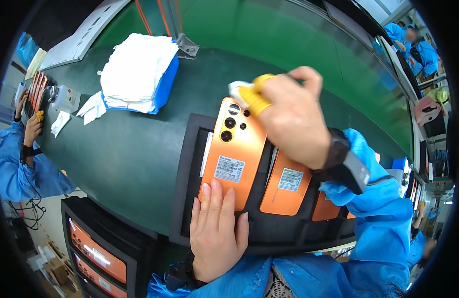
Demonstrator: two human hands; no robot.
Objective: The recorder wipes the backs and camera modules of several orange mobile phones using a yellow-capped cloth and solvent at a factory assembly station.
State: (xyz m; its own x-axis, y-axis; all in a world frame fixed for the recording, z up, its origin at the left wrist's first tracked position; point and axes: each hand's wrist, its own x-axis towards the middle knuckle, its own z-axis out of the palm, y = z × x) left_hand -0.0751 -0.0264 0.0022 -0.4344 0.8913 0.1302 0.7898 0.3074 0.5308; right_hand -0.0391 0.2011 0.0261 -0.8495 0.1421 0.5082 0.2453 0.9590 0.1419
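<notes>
An orange phone (243, 154) lies back up, slightly tilted, over the left end of a black foam tray (181, 193). Its dark round camera lenses are at the far end, and a white label is stuck on its back. My left hand (217, 243) rests flat on the phone's near end, fingers stretched out. At the camera end, my right hand (295, 116) pinches a folded white wiping cloth (237, 92) against the far edge; yellow finger cots (256, 97) cover its fingertips. Beside it, another orange phone (284, 201) sits in the tray, partly hidden by my right hand.
More orange phones (324, 208) lie further right in the tray. A blue bin (169, 82) holds stacked white cloths (137, 69). At left, a co-worker's hands (33, 126) are near phones and a clear bottle (66, 98). Another phone tray (135, 238) stands lower left. A green partition (269, 35) borders the table.
</notes>
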